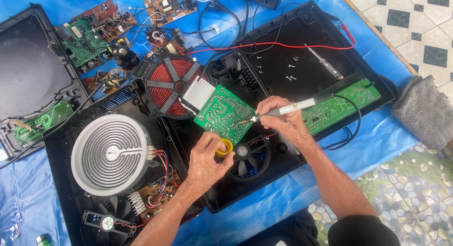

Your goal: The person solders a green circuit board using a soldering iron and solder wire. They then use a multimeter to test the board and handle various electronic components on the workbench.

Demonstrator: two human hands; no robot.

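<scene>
**Soldering at the green board**

Left hand pinches a yellow solder spool, at six o'clock of the green circuit board. Right hand, fingers wrapped tight round a soldering iron, sits at three o'clock, tip touching the board; red coil at ten o'clock

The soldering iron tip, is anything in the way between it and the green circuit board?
Nothing visible. The right hand holds the soldering iron with its tip at the green circuit board. The left hand, holding a yellow solder spool, sits below the board, off that path.
</scene>
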